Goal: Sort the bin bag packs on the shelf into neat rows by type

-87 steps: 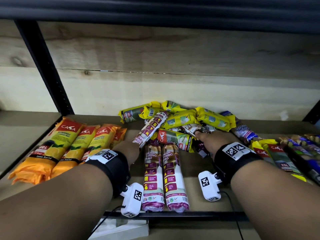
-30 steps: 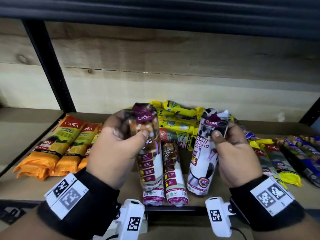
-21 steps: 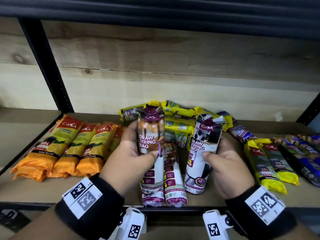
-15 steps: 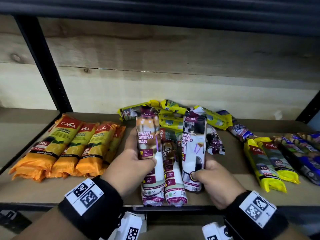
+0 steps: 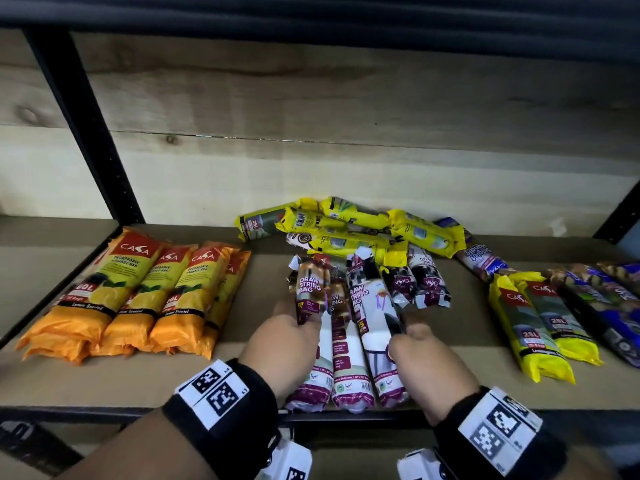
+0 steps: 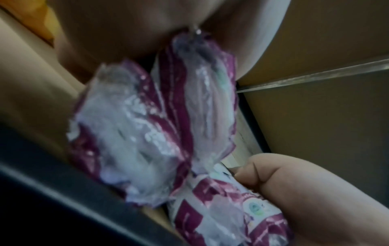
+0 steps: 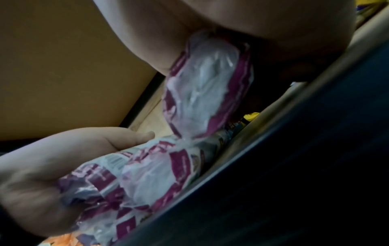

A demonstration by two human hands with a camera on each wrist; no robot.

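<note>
Head view. On the brown wooden shelf board point(image 5: 450, 344), at 6 o'clock near its front edge, lie maroon-and-white plastic "Draw String Bag" packs side by side, their long axes running from 6 to 12 o'clock. The left hand point(image 5: 282, 344) curls its fingers and thumb round the left-most maroon-and-white draw-string pack point(image 5: 309, 292), which lies over a like pack below it. The right hand point(image 5: 427, 358) grips the right-most maroon-and-white draw-string pack point(image 5: 372, 306), which touches the middle pack point(image 5: 346, 358) of the row.

At 9 o'clock stands a row of orange-and-yellow lemon-scented packs point(image 5: 131, 296), edge to edge. At 12 o'clock, against the pale wooden back wall point(image 5: 311, 109), lies a loose heap of yellow packs point(image 5: 349, 226); just in front of it, at 1 o'clock, two short maroon-and-white packs point(image 5: 419, 285) lie side by side. At 3 o'clock lie two yellow 25 L packs point(image 5: 540, 327), and beyond them blue-and-purple packs point(image 5: 606, 299).

Wrist views. Both are blurred; each shows crinkled maroon-and-clear pack ends at the shelf's dark front rail point(image 6: 52, 191).
</note>
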